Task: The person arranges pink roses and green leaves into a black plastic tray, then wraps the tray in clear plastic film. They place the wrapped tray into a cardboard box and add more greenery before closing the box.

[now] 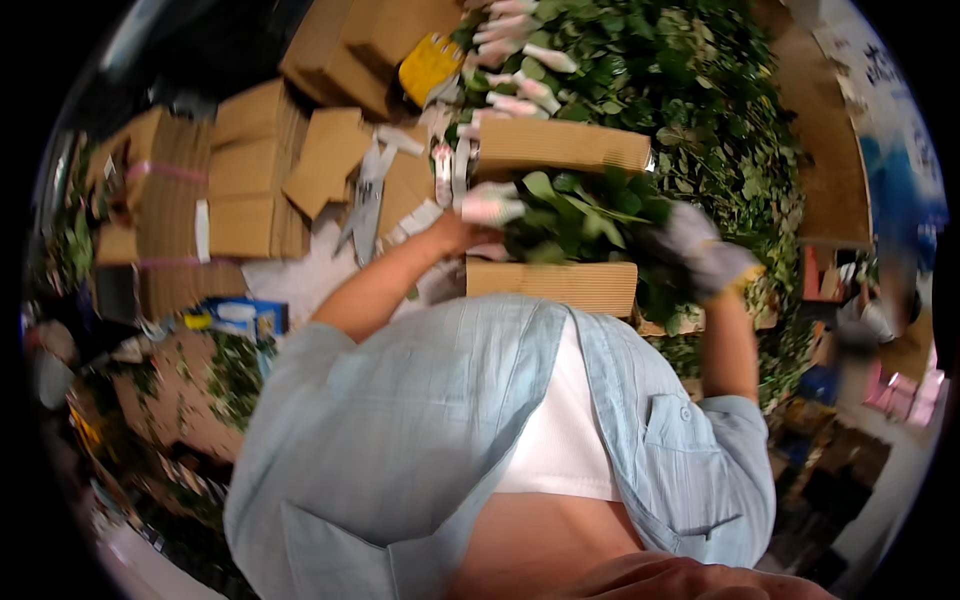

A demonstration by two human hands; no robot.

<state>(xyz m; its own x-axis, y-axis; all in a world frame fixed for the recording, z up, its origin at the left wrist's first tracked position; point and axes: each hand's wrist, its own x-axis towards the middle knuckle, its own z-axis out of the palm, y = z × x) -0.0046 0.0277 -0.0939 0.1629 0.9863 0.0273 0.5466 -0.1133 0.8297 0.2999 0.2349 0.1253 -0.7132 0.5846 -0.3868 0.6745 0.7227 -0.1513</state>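
Observation:
A leafy bunch of flowers (pixel 577 217), its heads in pale sleeves (pixel 491 204), lies between two raised flaps of corrugated cardboard, a far flap (pixel 562 144) and a near flap (pixel 551 287). At the head end is my bare left hand (pixel 454 234); its fingers are partly hidden by the sleeved heads, so its grip is unclear. My right hand (pixel 697 244), in a grey glove with a yellow cuff, is closed around the leafy stems at the other end and is blurred. Beyond the far flap lies a large heap of leafy stems (pixel 660 75), more sleeved heads (pixel 517 101) along its left side.
Bundled flat cardboard (pixel 251 176) stands on the left, with larger boxes (pixel 367 45) behind. A grey cutting tool (pixel 367 202) and a white object with a paw print (pixel 443 172) lie left of the bunch. A blue box (pixel 244 315) sits lower left. A brown board (pixel 825 150) edges the heap.

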